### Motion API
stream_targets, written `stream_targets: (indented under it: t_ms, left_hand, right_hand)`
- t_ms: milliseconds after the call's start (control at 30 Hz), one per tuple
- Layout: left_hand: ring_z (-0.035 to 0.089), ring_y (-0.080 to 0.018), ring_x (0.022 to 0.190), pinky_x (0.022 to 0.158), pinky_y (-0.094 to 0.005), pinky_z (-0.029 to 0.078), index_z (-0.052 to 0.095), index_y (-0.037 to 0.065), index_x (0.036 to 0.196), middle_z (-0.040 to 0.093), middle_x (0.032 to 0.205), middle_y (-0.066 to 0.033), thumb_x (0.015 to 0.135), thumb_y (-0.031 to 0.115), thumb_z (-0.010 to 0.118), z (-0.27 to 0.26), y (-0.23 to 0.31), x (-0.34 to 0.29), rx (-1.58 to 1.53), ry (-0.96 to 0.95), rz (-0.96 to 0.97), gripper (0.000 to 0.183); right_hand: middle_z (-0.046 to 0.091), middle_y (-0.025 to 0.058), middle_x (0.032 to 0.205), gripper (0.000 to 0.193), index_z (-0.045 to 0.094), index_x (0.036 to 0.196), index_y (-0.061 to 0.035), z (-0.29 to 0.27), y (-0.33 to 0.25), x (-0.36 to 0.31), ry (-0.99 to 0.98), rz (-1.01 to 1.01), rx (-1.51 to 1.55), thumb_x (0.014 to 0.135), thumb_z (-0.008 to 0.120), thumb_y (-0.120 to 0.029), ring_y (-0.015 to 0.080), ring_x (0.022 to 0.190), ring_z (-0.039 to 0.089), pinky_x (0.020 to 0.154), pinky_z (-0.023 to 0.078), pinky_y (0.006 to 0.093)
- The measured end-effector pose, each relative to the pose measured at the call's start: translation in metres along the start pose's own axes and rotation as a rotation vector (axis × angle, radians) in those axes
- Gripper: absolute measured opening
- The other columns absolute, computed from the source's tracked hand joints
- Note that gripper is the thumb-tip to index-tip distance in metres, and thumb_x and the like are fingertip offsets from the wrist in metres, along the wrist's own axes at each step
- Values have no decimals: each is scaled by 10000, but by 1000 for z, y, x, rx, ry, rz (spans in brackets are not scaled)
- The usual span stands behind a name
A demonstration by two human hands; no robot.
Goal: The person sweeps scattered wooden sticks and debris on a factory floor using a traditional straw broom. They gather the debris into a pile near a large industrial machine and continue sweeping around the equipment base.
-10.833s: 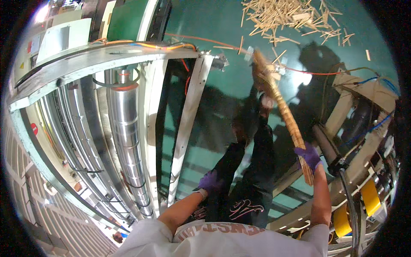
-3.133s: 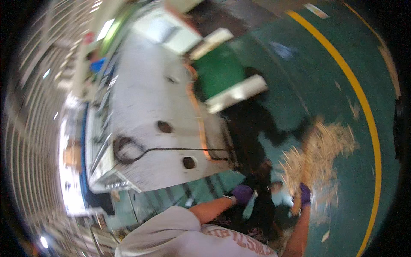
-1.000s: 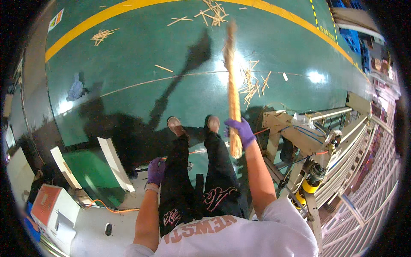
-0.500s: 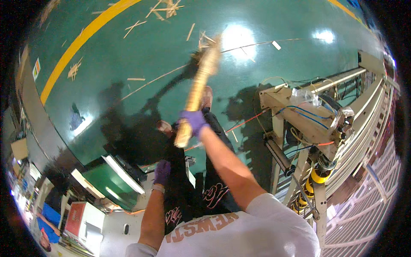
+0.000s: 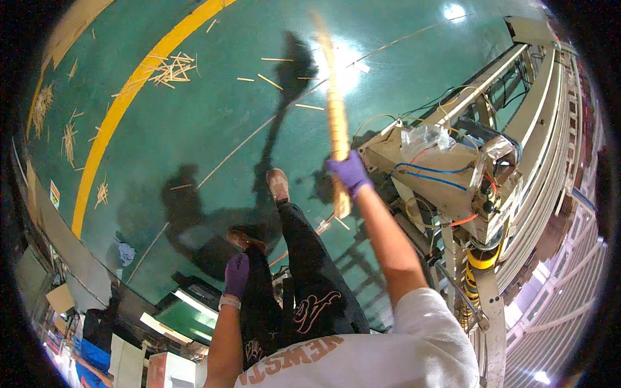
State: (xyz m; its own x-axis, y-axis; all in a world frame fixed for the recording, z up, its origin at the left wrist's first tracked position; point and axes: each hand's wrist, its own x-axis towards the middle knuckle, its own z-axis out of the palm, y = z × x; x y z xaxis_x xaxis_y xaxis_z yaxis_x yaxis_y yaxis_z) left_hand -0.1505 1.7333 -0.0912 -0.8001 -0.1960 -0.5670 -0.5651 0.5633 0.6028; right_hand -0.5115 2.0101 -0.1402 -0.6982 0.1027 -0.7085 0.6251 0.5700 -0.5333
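My right hand (image 5: 350, 173), in a purple glove, is wrapped round the lower end of a long straw-coloured broom (image 5: 337, 123) with a ribbed, bound handle. Its far end reaches away over the green floor and is washed out by glare and motion blur. The near butt sticks out below my fist. My left hand (image 5: 237, 275), also gloved in purple, hangs beside my left thigh, away from the broom. Its fingers are mostly turned out of sight. Thin wooden sticks (image 5: 270, 82) lie scattered on the floor left of the broom.
A heap of sticks (image 5: 173, 70) lies by the yellow floor line (image 5: 97, 155), with smaller clusters further left. A beige machine frame (image 5: 394, 152) with hoses and cables stands close on my right. A crumpled pale cloth (image 5: 125, 251) lies at the left.
My right hand and the broom have moved to the right, and the broom now points more straight ahead. The view has shifted, bringing the stick heap at the left further in. My left hand still hangs low.
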Motion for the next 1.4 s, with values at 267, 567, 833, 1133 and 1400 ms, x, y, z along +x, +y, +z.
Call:
stream_targets:
  t_ms: [267, 567, 833, 1133, 1400]
  left_hand:
    - [562, -389, 1000, 834, -442, 471, 575, 27, 1093, 580, 1119, -202, 859, 193, 502, 4, -5, 1, 253, -180, 125, 297]
    - [606, -260, 882, 827, -356, 464, 601, 5, 1017, 624, 932, -179, 867, 271, 551, -30, 51, 39, -293, 45, -166, 309]
    - [599, -362, 941, 818, -424, 471, 628, 66, 1008, 634, 984, -187, 868, 299, 548, -22, -50, 28, -253, 273, -222, 284]
    - [580, -373, 945, 828, -432, 459, 619, 32, 969, 625, 973, -199, 863, 306, 554, -123, -70, 74, -421, 165, -392, 301]
    - [555, -295, 714, 671, -367, 461, 590, 19, 866, 589, 790, -157, 896, 223, 518, -148, -188, 56, -649, 271, -481, 219]
  right_hand:
    - [557, 84, 637, 240, 556, 793, 18, -11, 47, 53, -177, 348, 285, 725, 691, -168, 201, 514, 552, 468, 481, 360]
    - [547, 71, 645, 268, 524, 876, -22, 211, -133, -77, -885, 383, 506, 751, 697, -185, 199, 518, 572, 465, 506, 328]
    - [535, 69, 655, 319, 479, 919, -34, 158, -165, -72, -608, 79, 367, 733, 716, -137, 193, 469, 546, 403, 481, 334]
    - [524, 100, 662, 306, 490, 931, -57, 170, -129, 64, -276, 429, 493, 761, 692, -211, 266, 544, 555, 499, 504, 412]
    - [562, 156, 678, 285, 500, 916, 5, 403, -237, 75, -288, 234, 228, 746, 687, -127, 325, 513, 578, 460, 510, 465]
